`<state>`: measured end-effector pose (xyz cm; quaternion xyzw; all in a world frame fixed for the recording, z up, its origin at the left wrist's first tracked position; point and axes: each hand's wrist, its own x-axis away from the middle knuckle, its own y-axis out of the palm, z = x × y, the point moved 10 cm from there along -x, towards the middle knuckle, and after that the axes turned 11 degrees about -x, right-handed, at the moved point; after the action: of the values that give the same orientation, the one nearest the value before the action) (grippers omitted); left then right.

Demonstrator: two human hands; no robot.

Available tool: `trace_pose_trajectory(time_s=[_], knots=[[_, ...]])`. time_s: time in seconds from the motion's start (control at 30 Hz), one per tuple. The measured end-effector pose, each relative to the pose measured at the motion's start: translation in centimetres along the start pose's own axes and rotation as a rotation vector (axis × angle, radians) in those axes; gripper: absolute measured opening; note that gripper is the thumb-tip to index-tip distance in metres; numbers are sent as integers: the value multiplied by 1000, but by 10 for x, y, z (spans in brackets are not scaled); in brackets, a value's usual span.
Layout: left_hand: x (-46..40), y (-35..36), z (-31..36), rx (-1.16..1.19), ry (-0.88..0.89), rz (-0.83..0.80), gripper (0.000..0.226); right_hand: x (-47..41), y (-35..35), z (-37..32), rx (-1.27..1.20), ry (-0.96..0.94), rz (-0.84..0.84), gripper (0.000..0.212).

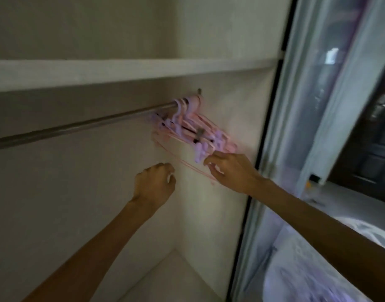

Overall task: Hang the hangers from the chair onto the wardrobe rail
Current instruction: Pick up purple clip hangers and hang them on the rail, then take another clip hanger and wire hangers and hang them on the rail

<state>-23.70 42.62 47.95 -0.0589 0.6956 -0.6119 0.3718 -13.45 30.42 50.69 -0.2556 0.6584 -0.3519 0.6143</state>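
Pink and lilac plastic hangers (193, 127), bunched on steel rail (78, 126): light, stiff, tangle-prone; my right hand (228, 171) pinches their lower bars, left hand (154, 184) clenched, empty.

Pink and lilac hangers (193, 125) hang bunched at the right end of the steel wardrobe rail (78, 126) — tilted, mid-frame.
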Motion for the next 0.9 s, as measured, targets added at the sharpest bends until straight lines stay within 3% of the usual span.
trace_pose_trajectory(time_s=[0.17,0.37,0.63,0.77,0.9], knots=[[48,69,90,71,165,-245,27,158,10,46,-8,377,-425,26],[106,120,235,245,328,-400,24,352,-37,110,31,788,-576,26],[172,213,391,298,362,-613,25,561,-49,198,-32,1278,-665,23],[191,288,438,231,303,-737,29,637,-26,230,-76,1387,-734,24],[218,379,452,177,215,-948,31,678,21,256,-130,1370,-862,23]])
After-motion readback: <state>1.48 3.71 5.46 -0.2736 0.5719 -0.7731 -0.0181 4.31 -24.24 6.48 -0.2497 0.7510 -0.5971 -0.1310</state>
